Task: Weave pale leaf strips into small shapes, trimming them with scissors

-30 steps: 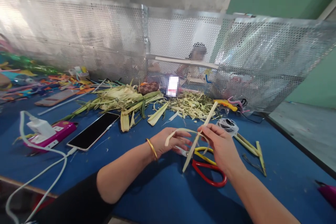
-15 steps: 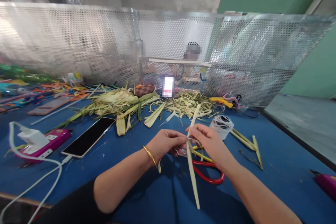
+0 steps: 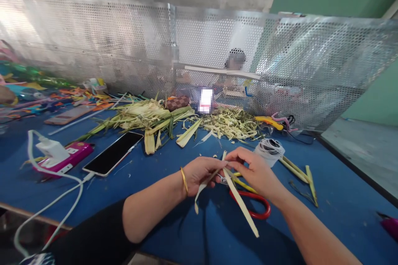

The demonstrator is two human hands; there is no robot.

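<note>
Pinched between the fingertips of my left hand (image 3: pixel 203 172) and my right hand (image 3: pixel 253 172) is a long pale husk strip (image 3: pixel 241 205), slanting down to the right above the table. A thinner, curled husk strip (image 3: pixel 200 193) hangs below my left fingers. Both hands are closed and nearly meet where the strips cross; the crossing itself is partly hidden by fingers. Beneath them lie scissors with red handles (image 3: pixel 261 211), their blades mostly covered by the hands and strips. Yellowish stalks (image 3: pixel 245 184) rest beside the scissors, close to my right hand.
Behind the hands are piled husks (image 3: pixel 139 116) and a heap of shredded strips (image 3: pixel 231 123). A white roll (image 3: pixel 270 151) stands to the right. On the left lie a charging phone (image 3: pixel 113 154) and a purple power strip (image 3: pixel 66 159). A perforated metal screen (image 3: pixel 124 45) borders the blue table.
The long strip's lower end has swung right, and its upper end now sticks out less above the fingers. More of the thin strip hangs under my left hand. The view has shifted slightly left.
</note>
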